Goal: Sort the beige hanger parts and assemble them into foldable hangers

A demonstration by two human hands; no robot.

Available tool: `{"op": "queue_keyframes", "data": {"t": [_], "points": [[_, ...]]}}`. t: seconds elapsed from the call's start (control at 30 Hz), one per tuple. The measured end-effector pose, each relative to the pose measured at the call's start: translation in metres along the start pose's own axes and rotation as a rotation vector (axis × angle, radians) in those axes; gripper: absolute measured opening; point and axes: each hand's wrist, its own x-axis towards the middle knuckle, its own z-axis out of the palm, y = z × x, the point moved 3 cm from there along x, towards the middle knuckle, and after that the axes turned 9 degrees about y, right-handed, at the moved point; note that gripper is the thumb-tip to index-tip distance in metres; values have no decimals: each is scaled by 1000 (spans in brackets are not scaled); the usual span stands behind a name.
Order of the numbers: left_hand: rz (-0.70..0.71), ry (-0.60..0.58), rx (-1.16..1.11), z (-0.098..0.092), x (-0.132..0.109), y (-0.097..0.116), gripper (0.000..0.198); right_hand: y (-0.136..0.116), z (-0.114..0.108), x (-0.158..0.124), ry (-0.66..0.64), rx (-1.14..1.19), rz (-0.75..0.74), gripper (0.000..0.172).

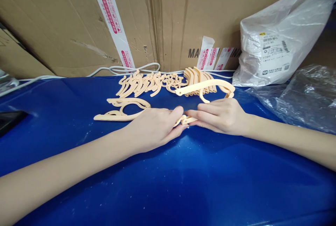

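Both hands are meeting low on the blue counter point(168, 184). The left hand point(154, 128) and right hand point(223, 115) are pinching their fingers tight on a peach hanger point(210, 85), apparently steadying its joint between them. Spare hanger parts point(147, 83) are lying just beyond the fingers, within easy reach.

peach hangers point(204, 86) smooth matt plastic; blue table cover point(183, 177) glossy; box point(65, 26) rough cardboard; bag point(278, 36) thin crinkly plastic.
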Motion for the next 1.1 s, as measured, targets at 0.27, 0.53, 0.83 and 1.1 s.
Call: {"op": "queue_keyframes", "data": {"t": [0.27,0.53,0.83,1.1], "points": [[119,126,90,2,-2,6,31,1,-3,-3,5,-27,-26,26],[181,209,208,-1,-4,10,34,0,-1,-3,1,20,-33,29],[186,203,279,-3,-5,13,36,1,1,-4,-32,81,-9,28],[135,116,186,1,-4,9,35,0,0,-3,-16,38,-18,27]]}}
